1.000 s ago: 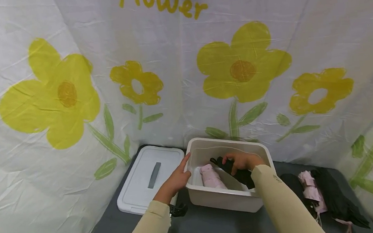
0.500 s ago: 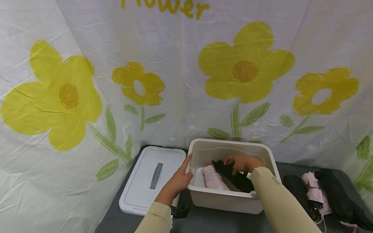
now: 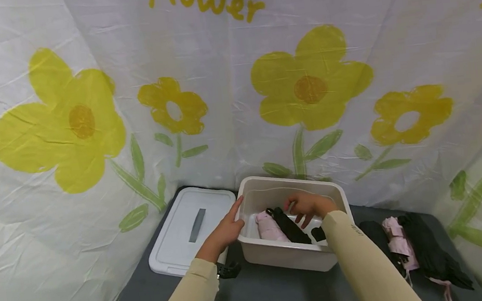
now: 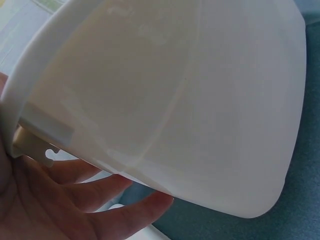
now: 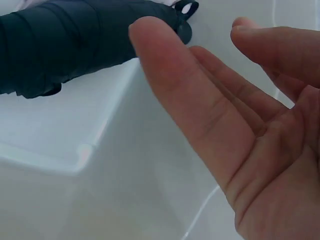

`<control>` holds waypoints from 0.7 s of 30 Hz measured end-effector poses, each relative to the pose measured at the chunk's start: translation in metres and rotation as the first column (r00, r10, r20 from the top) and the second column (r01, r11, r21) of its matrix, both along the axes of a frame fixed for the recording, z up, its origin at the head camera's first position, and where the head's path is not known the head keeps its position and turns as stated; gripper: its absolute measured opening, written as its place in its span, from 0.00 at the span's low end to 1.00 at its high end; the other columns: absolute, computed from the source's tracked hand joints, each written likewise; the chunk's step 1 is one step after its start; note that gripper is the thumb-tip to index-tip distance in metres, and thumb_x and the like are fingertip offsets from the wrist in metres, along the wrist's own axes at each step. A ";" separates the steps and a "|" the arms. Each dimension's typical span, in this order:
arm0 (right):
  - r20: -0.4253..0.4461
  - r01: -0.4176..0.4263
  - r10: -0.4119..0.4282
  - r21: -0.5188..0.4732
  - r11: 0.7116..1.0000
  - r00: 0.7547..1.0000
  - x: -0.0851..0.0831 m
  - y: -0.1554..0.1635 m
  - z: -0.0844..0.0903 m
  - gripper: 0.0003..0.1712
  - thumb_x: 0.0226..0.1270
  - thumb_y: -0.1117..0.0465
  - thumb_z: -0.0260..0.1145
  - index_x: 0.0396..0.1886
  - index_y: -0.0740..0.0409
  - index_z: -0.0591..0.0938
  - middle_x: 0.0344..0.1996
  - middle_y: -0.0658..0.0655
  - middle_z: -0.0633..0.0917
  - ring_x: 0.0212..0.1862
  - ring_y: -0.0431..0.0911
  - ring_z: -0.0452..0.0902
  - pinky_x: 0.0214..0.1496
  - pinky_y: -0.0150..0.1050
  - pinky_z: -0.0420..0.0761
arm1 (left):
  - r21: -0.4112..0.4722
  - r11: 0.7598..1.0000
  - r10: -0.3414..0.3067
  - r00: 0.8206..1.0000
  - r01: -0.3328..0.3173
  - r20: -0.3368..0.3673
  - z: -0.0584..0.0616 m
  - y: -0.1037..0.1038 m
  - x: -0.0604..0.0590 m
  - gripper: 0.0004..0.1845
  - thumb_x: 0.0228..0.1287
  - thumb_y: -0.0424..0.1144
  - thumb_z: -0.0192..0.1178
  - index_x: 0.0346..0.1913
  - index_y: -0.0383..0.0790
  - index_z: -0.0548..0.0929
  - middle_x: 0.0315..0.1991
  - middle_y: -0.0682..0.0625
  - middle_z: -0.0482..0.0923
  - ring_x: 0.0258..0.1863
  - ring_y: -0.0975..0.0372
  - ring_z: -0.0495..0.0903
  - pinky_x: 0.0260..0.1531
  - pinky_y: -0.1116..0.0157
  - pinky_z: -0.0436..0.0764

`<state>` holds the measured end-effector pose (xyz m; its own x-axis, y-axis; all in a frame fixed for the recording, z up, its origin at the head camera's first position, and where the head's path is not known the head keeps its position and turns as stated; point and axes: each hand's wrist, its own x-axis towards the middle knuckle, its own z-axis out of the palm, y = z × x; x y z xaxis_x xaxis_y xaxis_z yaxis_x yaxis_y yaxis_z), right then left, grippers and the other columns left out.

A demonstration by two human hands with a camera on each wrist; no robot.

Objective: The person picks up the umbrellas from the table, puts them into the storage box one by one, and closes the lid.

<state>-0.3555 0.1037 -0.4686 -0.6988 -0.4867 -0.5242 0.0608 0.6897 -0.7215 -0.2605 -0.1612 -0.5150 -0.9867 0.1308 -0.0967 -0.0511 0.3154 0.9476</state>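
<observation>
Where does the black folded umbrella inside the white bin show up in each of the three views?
Head: the black folded umbrella lies inside the bin, right of the pink one, below the right hand.
Left wrist: not in view; only the bin's outer wall and the left hand.
Right wrist: upper left, lying on the bin floor beyond the open fingers.
Shared landmark: the white bin.
</observation>
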 end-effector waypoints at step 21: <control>-0.335 -0.207 0.295 0.275 0.939 0.895 0.027 0.022 0.045 0.13 0.70 0.63 0.56 0.51 0.50 0.79 0.48 0.59 0.84 0.39 0.47 0.79 0.38 0.40 0.76 | -0.030 0.999 0.015 1.000 -0.015 0.016 -0.001 0.002 -0.001 0.39 0.65 0.31 0.45 0.77 0.60 0.49 0.76 0.38 0.51 0.70 0.44 0.59 0.62 0.41 0.64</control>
